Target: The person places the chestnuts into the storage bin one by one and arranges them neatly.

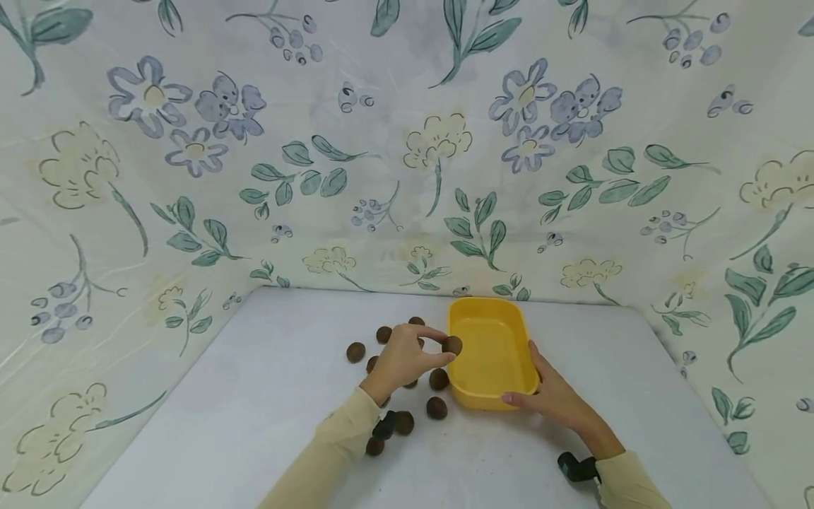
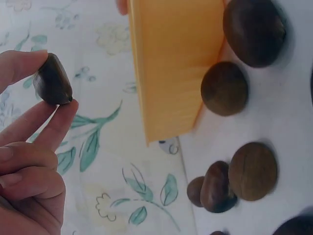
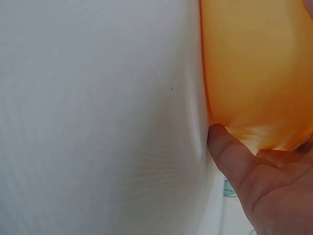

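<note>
Between thumb and fingertips my left hand (image 1: 402,357) pinches a brown chestnut (image 1: 452,346), at the left rim of a yellow plastic container (image 1: 494,357). Seen from the left wrist, the chestnut (image 2: 53,81) is dark and glossy with a flattened side, held above the table beside the container's wall (image 2: 176,68). My right hand (image 1: 555,396) grips the container at its near right corner, thumb at the front and fingers along the right side. The right wrist view shows a finger (image 3: 234,156) low against the orange-yellow wall. No chestnuts show inside the container.
Several loose chestnuts (image 1: 356,352) lie on the white table (image 1: 254,396) left of the container, some partly hidden under my left hand and forearm. Two chestnuts (image 1: 437,408) lie close to its near left corner. A flower-patterned sheet (image 1: 394,177) rises behind the table and at both sides.
</note>
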